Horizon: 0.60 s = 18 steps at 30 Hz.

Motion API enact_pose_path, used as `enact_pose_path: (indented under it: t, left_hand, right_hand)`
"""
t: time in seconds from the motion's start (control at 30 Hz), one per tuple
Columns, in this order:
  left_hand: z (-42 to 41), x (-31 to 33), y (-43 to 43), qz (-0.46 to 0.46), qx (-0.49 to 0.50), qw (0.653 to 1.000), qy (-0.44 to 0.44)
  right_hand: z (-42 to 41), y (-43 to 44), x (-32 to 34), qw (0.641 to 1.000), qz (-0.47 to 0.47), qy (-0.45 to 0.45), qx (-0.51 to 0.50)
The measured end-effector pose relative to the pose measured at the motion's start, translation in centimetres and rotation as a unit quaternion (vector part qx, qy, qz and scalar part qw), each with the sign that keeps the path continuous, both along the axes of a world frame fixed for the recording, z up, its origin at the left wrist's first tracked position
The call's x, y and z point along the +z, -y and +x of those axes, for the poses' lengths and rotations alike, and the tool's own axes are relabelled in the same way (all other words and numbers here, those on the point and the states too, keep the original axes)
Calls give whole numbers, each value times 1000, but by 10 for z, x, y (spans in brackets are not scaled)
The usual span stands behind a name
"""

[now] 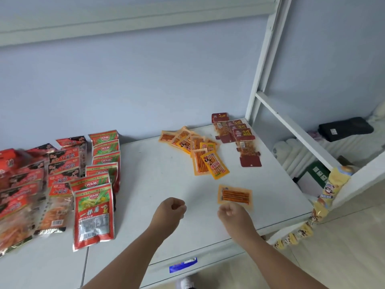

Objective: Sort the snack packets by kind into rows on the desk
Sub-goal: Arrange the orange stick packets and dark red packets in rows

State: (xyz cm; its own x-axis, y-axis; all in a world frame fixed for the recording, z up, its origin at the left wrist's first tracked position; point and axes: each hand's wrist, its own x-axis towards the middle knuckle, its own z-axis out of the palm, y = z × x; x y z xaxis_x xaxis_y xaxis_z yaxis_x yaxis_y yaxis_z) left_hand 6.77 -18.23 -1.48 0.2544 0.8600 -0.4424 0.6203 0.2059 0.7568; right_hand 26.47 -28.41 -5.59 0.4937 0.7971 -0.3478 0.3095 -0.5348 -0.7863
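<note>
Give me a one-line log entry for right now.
left hand: fisted, empty | right hand: at near edge of loose orange packet, grip unclear | orange packet row: beyond it, overlapping

The wall (145, 80) behind the desk (158, 167) is pale blue, and a white ledge (104, 24) runs across it near the top. The desk is white, with a blue sticker (183, 264) on its front edge. At the right a white frame (261, 69) rises from the desk corner, with a slanted bar (291, 126). Behind the bar lie a black bag (345, 128), white rolls (291, 151) and a green box (314, 174). The floor (354, 257) is light beige. The light is soft and even.
</note>
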Motion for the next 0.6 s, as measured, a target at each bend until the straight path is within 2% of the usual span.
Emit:
enact_pose_path:
  t: [0.17,0.3,0.43,0.6]
  left_hand:
    - [20,-3,-45,-1,2,1000,11]
    - [43,-12,-84,1,-20,1000,17]
    - [60,-22,-120,16,-40,999,-4]
    - [89,-29,-146,23,-26,999,-37]
  right_hand:
    - [17,-36,14,1000,-3,22,16]
    - [39,-70,29,999,1,45,-22]
    - [50,-97,29,998,-17,57,-22]
    - [74,-137,26,992,-31,121,-8]
